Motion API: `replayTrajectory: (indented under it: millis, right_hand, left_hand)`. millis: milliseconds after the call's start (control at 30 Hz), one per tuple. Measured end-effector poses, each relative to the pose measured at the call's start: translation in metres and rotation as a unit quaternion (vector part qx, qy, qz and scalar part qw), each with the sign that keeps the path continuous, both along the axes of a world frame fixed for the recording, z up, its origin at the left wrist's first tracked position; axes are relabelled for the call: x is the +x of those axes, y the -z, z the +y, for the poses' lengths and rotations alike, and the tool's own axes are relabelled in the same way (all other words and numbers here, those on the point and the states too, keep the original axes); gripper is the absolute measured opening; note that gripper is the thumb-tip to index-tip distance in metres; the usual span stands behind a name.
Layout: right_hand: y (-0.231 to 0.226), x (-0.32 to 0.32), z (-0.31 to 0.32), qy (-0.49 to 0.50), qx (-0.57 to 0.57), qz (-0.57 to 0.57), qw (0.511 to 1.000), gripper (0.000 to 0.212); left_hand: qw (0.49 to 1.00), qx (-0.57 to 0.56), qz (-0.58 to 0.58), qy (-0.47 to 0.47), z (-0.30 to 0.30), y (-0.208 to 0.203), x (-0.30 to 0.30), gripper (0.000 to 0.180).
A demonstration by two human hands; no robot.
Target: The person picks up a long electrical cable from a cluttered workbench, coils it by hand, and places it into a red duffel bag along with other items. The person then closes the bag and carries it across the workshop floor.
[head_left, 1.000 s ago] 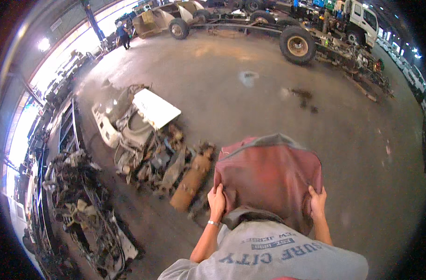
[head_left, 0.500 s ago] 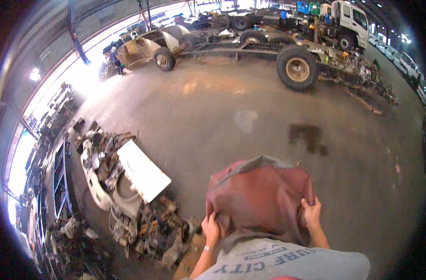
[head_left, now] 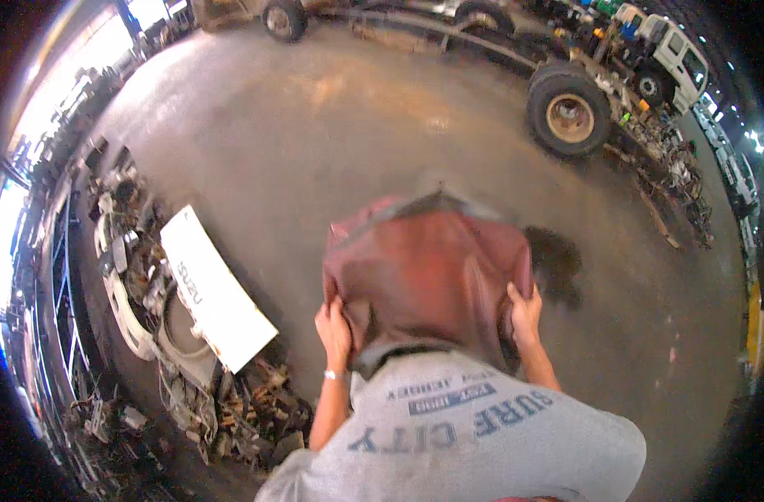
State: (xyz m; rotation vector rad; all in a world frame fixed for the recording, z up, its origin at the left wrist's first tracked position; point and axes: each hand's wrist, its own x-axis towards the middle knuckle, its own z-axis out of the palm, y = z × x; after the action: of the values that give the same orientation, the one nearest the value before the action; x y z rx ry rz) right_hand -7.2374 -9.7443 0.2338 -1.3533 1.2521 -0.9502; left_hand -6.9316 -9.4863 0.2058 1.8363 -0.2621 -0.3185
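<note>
A dark red, leather-like cover (head_left: 428, 268) with grey edging hangs in front of my body, creased and sagging; it looks like vinyl, but its exact kind does not show. My left hand (head_left: 335, 335) grips its left edge, fingers closed and partly hidden by the material. On the opposite edge, my right hand (head_left: 525, 315) is closed the same way, thumb on top. The near edge of the cover rests against my grey shirt. Whatever lies underneath the cover is hidden.
Left of me, a white panel (head_left: 214, 293) lies on a pile of scrap vehicle parts (head_left: 252, 410). Ahead stands a truck chassis with a large wheel (head_left: 568, 115). A white truck cab (head_left: 676, 58) is at the far right. A dark stain (head_left: 556, 259) marks the concrete floor.
My view has tipped downward, so the chassis sits higher and more of my shirt shows. Both hands keep hold of the red cover, now higher and slightly further left in the picture.
</note>
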Motion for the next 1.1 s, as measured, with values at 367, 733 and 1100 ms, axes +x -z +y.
replayTrajectory:
  millis: [367,733,1100]
  right_hand:
    - [-0.023,0.411,-0.243,-0.055,0.044,-0.086,0.994,0.037]
    - [-0.057,0.875,-0.424,-0.204,0.102,0.0,0.974,0.048]
    - [-0.062,1.314,-0.559,-0.212,0.119,-0.082,0.967,0.048]
  left_hand:
    - [0.985,-0.079,0.084,-0.131,-0.228,-0.01,0.344,0.033]
    - [0.963,-0.027,0.135,-0.231,-0.36,-0.012,0.724,0.04]
    - [0.971,-0.09,0.095,-0.2,-0.472,-0.035,1.177,0.036]
